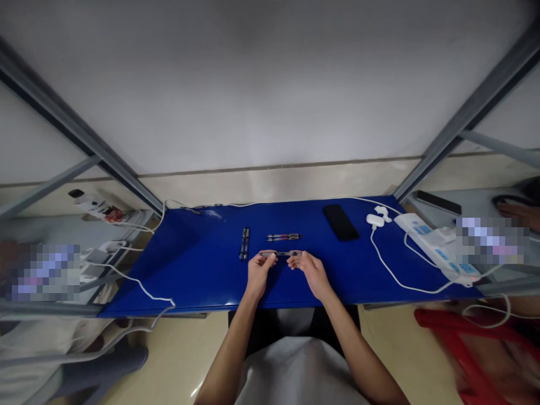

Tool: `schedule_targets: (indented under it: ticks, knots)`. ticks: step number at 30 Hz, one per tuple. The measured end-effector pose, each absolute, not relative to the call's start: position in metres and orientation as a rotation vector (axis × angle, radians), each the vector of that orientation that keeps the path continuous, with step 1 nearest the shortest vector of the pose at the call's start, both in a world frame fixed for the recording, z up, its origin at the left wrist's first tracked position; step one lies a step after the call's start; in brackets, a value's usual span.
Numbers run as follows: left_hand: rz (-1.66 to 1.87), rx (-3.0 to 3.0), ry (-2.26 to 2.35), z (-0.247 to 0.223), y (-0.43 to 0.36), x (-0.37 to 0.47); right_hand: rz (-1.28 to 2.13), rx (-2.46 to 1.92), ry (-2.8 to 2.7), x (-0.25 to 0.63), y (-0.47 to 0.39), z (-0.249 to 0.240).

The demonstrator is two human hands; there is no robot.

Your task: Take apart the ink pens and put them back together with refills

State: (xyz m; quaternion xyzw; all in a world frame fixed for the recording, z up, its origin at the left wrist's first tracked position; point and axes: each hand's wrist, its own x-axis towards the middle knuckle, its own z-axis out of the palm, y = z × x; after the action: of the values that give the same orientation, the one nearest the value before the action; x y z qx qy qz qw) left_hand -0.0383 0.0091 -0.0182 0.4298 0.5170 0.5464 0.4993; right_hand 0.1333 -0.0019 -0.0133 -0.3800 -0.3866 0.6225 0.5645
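Between my two hands a slim pen (282, 254) is held level above the blue table (202, 281). My left hand (260, 270) pinches its left end, and the fingers of my right hand (309, 269) close on its right end. Just beyond the held pen, two pens (283, 237) lie side by side, pointing left to right. To the left of them, another pair of dark pens (244, 243) lies close together, pointing away from me.
A black phone (340, 222) lies to the right of the pens. Farther right are a white charger case (375, 220), its cable and a white power strip (439, 247). People sit at both sides. A bottle (99, 207) stands tilted at far left.
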Motion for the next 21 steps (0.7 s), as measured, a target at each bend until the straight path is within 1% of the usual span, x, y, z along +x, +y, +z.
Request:
schedule_targets:
  ticks: [3, 6, 9, 13, 18, 21]
  knots:
    - [1.377, 1.018, 1.251, -0.019, 0.011, -0.039, 1.346, -0.964, -1.282, 0.13, -0.008, -0.014]
    - [1.282, 1.172, 1.245, -0.014, 0.008, -0.036, 1.222, -0.954, -1.514, 0.129, -0.012, -0.012]
    - [1.172, 1.27, 1.236, -0.01, 0.001, -0.03, 1.097, -0.901, -1.604, 0.125, -0.014, -0.011]
    - [1.132, 1.352, 1.268, -0.009, -0.009, -0.027, 1.001, -0.841, -1.679, 0.119, -0.016, -0.012]
    - [1.058, 1.447, 1.316, -0.008, -0.013, -0.033, 0.869, -0.912, -1.815, 0.117, -0.017, -0.016]
    - [1.019, 1.552, 1.455, -0.003, -0.013, -0.04, 0.831, -0.944, -1.857, 0.117, -0.017, -0.016]
